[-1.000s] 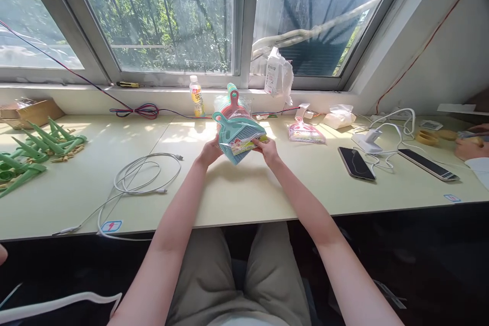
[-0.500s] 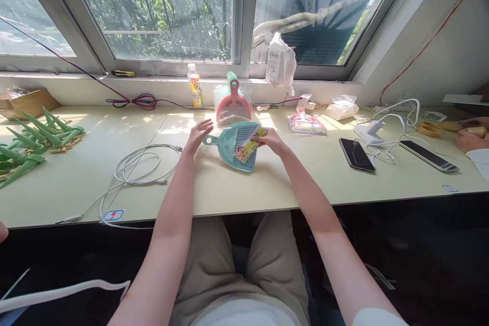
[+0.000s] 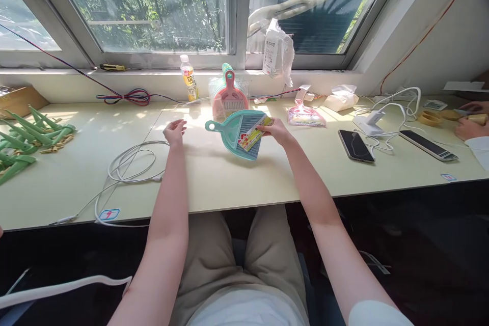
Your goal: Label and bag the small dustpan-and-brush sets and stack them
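My right hand (image 3: 278, 131) grips a teal dustpan (image 3: 229, 135) by its wide right edge, where a yellow printed label (image 3: 250, 137) lies over the striped part. The dustpan is held above the table, its looped handle pointing left. To the left of that handle is my left hand (image 3: 175, 131), fingers loosely bent and apart, holding nothing. Behind the dustpan, against the wall under the window, stands a row of dustpans in clear wrap, with a pink dustpan (image 3: 230, 99) at the front.
A coiled white cable (image 3: 130, 165) and green plastic parts (image 3: 30, 135) lie on the left. A drink bottle (image 3: 189, 79) stands at the back. On the right are a pink wrapped dustpan set (image 3: 306, 114), two phones, including a black phone (image 3: 355, 146), a white charger (image 3: 369, 123) and another person's hand (image 3: 471, 127).
My left hand has let go of the dustpan and moved left. The dustpan has turned so its handle points left, still in my right hand. The view has shifted slightly.
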`<state>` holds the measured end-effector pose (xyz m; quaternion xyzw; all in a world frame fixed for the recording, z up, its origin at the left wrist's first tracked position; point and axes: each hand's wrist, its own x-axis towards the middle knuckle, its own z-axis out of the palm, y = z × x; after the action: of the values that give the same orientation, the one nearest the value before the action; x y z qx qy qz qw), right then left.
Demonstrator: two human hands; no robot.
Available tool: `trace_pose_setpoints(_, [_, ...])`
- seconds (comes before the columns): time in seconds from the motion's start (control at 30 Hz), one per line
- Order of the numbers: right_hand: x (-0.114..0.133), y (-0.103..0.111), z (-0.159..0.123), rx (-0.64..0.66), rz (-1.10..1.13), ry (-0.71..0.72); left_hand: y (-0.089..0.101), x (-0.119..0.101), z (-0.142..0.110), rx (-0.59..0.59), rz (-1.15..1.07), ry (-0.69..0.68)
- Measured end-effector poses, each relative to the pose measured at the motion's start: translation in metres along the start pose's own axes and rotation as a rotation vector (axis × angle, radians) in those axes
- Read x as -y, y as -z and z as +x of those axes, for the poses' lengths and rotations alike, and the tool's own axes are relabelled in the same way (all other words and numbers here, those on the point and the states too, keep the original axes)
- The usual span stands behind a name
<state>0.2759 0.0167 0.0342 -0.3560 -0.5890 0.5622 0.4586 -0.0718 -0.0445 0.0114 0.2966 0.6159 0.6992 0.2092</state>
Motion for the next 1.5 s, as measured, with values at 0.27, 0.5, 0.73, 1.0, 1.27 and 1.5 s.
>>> trace_pose_setpoints(0.27, [-0.007,0.018,0.014,-0.213,0.158,-0.017,-0.007,0.001,0.005,-0.226,0.507,0.062])
trace_pose_setpoints(0.5, [-0.011,0.01,0.013,-0.173,0.165,0.052,-0.044,-0.026,-0.056,0.053,0.236,-0.239])
trace_pose_setpoints(0.73, [-0.005,0.025,0.012,-0.024,-0.087,-0.026,-0.094,-0.007,-0.089,0.768,-0.095,0.079])
trace_pose_setpoints(1.0, [-0.003,0.111,-0.003,-0.706,-1.071,-0.163,-0.089,0.002,-0.062,0.511,-0.105,-0.044])
trace_pose_setpoints(1.27, [0.009,0.001,-0.009,-0.317,-1.109,0.478,-0.092,-0.014,-0.103,0.411,0.236,-0.392])
trace_pose_setpoints(1.5, [0.003,-0.075,-0.024,-0.166,-1.052,0.473,-0.09,-0.028,-0.142,0.306,0.425,-0.517])
